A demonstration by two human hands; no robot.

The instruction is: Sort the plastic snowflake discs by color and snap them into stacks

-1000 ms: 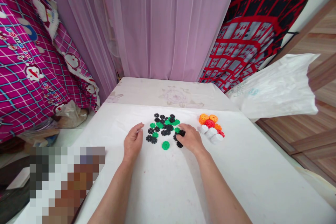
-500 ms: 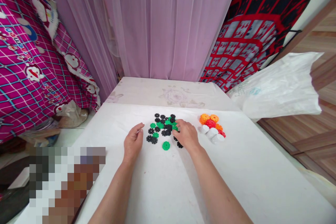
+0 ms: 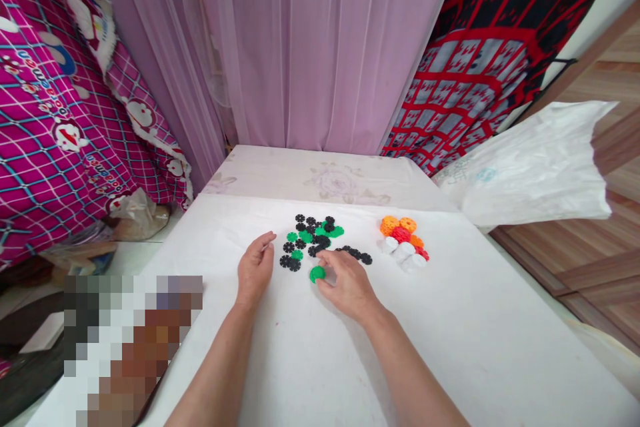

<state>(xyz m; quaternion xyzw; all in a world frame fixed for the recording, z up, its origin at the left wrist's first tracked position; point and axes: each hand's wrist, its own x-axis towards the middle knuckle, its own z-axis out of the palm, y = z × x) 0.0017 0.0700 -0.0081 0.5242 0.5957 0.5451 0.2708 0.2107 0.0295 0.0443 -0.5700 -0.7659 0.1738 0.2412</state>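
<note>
Grip Status and Handling Hazards, Centre of Frame

From my remote station I located the green disc [image 3: 317, 274] just below the centre of the frame, on the white table cover [image 3: 300, 360]. The thumb and fingertips of the right hand [image 3: 345, 280] were at its right edge; I could not tell whether they were clamped on it or only resting there. The left hand [image 3: 255, 270], left of centre, was loosely curled, thumb and forefinger slightly apart, with nothing visible between them.

Hazards:
1. Slip. A pinch on one rim only could, in my judgement, tip or skid the disc.
2. Slide. The disc seemed to lie over another green piece; uneven pressure could shift the upper one.
3. Disturbance. The black-and-green cluster [image 3: 306, 237] lay just above the fingers, and the row of black discs [image 3: 355, 253] ran right of them; a low wrist or trailing knuckle could scatter either.

Orientation: the disc was round, so I assigned no long axis. Its broad face appeared upward, roughly level; any slight tilt was too small to confirm.
</note>
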